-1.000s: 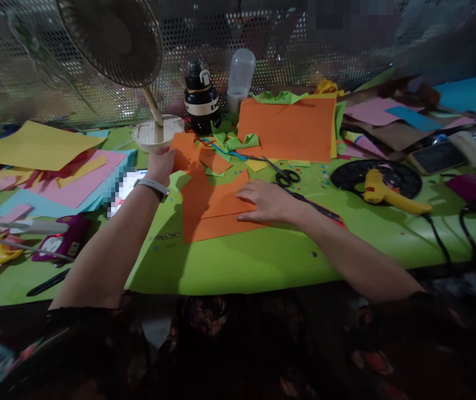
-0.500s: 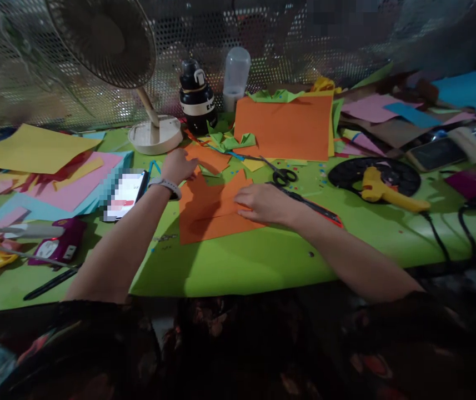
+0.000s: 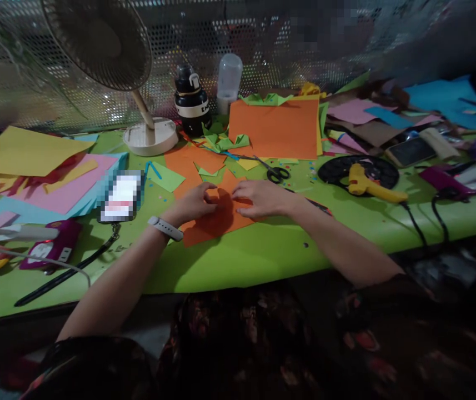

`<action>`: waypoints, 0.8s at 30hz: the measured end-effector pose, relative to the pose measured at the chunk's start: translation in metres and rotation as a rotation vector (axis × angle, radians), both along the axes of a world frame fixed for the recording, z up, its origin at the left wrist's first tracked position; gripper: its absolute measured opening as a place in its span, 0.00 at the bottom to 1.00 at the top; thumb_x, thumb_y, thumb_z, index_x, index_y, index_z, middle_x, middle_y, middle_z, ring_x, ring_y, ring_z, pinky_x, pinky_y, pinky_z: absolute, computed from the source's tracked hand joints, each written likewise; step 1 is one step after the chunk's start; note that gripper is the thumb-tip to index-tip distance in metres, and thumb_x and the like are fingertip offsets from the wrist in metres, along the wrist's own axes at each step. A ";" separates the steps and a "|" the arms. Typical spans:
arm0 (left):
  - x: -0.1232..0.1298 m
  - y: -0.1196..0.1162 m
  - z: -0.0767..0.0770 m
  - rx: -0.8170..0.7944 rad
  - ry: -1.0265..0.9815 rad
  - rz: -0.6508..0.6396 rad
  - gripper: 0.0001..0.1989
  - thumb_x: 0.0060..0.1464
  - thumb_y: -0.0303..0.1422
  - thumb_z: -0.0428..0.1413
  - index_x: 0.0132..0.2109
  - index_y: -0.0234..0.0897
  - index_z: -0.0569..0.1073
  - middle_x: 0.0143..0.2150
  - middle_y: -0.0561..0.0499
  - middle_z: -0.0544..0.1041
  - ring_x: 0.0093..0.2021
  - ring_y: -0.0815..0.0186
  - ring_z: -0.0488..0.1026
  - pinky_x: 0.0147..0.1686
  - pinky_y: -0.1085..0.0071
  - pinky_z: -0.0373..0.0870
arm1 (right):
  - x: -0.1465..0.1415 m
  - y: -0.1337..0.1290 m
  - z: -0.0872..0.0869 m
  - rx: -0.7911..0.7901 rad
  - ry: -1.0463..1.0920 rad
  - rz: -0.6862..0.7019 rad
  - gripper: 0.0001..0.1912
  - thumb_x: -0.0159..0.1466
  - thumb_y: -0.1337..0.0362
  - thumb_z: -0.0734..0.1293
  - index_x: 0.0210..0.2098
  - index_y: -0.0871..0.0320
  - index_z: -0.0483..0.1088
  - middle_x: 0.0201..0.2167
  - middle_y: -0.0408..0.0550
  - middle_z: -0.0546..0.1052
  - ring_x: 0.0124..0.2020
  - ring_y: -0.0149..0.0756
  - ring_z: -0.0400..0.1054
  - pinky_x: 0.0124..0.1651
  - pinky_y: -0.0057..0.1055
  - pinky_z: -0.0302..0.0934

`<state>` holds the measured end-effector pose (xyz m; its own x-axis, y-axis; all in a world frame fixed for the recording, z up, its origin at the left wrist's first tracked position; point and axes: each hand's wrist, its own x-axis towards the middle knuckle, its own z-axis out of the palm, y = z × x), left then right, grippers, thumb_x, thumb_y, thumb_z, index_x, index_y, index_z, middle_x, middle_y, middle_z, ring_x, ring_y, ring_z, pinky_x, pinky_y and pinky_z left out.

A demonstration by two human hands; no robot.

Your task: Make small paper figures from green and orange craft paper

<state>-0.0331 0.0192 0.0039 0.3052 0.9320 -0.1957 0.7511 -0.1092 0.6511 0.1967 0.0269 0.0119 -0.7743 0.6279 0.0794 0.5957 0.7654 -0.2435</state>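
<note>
A person's two bare hands met over a sheet of orange paper (image 3: pixel 221 219) lying on a bright green tabletop (image 3: pixel 238 266), close to its near edge. The left hand (image 3: pixel 194 201), with a pale band (image 3: pixel 165 228) at its wrist, was over the sheet's left part, half open, fingers curved and thumb apart. The right hand (image 3: pixel 260 199) lay on the sheet's right part, palm down, fingers loosely bent and slightly spread. Whether either hand pinched the paper (a dark shadow fell between them) could not be told. Black-handled scissors (image 3: pixel 278 175) lay just beyond the right hand. Farther right, a yellow glue gun (image 3: pixel 358 180) rested on a round black tray (image 3: pixel 331 171). To the left lay a lit phone (image 3: pixel 121 197); behind stood a fan (image 3: pixel 150 139), a black bottle (image 3: pixel 193 111) and a larger orange panel (image 3: pixel 273 129).
</note>
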 end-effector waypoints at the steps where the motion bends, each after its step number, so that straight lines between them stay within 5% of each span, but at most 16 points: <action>1: 0.001 -0.001 0.000 -0.073 -0.056 0.035 0.27 0.49 0.38 0.61 0.55 0.35 0.66 0.31 0.49 0.77 0.25 0.65 0.73 0.23 0.71 0.65 | 0.000 0.000 -0.001 -0.010 0.005 -0.005 0.14 0.61 0.60 0.65 0.43 0.58 0.75 0.48 0.53 0.76 0.45 0.41 0.69 0.44 0.33 0.60; 6: 0.004 -0.007 0.004 -0.223 -0.241 0.096 0.13 0.55 0.36 0.56 0.47 0.36 0.70 0.23 0.53 0.76 0.24 0.66 0.75 0.25 0.72 0.67 | -0.005 -0.003 0.001 -0.029 0.017 -0.103 0.16 0.64 0.53 0.63 0.40 0.58 0.75 0.44 0.52 0.76 0.42 0.40 0.69 0.42 0.33 0.59; 11: 0.003 -0.007 0.000 -0.248 -0.307 -0.050 0.13 0.56 0.42 0.56 0.39 0.36 0.75 0.25 0.51 0.77 0.25 0.69 0.74 0.25 0.74 0.66 | -0.021 -0.023 0.004 0.105 -0.090 -0.209 0.28 0.62 0.42 0.61 0.39 0.62 0.74 0.40 0.57 0.76 0.42 0.45 0.69 0.44 0.38 0.58; 14: 0.003 -0.007 -0.002 -0.234 -0.315 -0.135 0.15 0.57 0.41 0.54 0.43 0.36 0.77 0.31 0.49 0.80 0.29 0.68 0.76 0.29 0.73 0.70 | -0.032 -0.036 0.005 0.143 -0.175 -0.251 0.29 0.60 0.44 0.62 0.43 0.65 0.73 0.42 0.60 0.76 0.42 0.49 0.69 0.44 0.41 0.59; 20: 0.001 -0.019 0.000 0.238 -0.005 -0.107 0.16 0.59 0.37 0.51 0.49 0.35 0.76 0.48 0.44 0.79 0.47 0.59 0.76 0.46 0.64 0.72 | -0.040 -0.048 0.003 0.125 -0.218 -0.280 0.21 0.60 0.54 0.63 0.44 0.65 0.72 0.40 0.59 0.77 0.39 0.48 0.72 0.37 0.39 0.61; 24: 0.000 -0.041 -0.015 0.403 0.354 -0.206 0.24 0.62 0.30 0.46 0.64 0.33 0.62 0.66 0.39 0.63 0.66 0.53 0.60 0.63 0.54 0.58 | -0.037 -0.049 0.004 0.108 -0.261 -0.277 0.15 0.60 0.65 0.61 0.44 0.65 0.72 0.40 0.58 0.78 0.38 0.46 0.73 0.33 0.36 0.60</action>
